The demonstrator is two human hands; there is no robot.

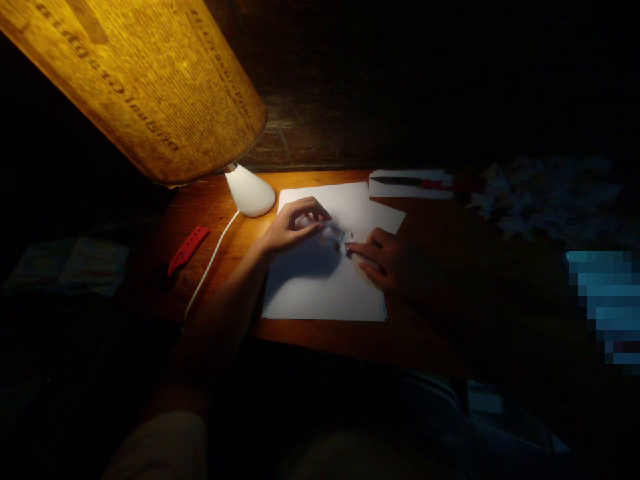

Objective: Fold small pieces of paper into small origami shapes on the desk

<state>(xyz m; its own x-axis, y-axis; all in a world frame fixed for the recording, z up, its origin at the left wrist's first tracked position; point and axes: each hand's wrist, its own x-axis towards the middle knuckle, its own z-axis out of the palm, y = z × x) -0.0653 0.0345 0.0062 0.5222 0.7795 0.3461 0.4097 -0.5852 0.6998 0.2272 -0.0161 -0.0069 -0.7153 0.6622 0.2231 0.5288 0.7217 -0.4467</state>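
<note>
A white sheet of paper (325, 287) lies on a wooden desk (320, 340) under lamp light. In the middle of the sheet sits a small folded paper piece (343, 239) with red marks. My left hand (295, 223) rests curled on the sheet, its fingertips pinching the left side of the piece. My right hand (380, 257) lies on the right, mostly in shadow, its index finger pressing the piece's right edge and the other fingers curled.
A lit lamp with a printed yellow shade (145, 80) and white base (249, 190) stands at the desk's back left; its white cord (210, 263) runs forward. A red-handled tool (187, 250) lies left. A pen (405, 181) on paper lies behind. Crumpled paper scraps (540, 197) fill the dark right.
</note>
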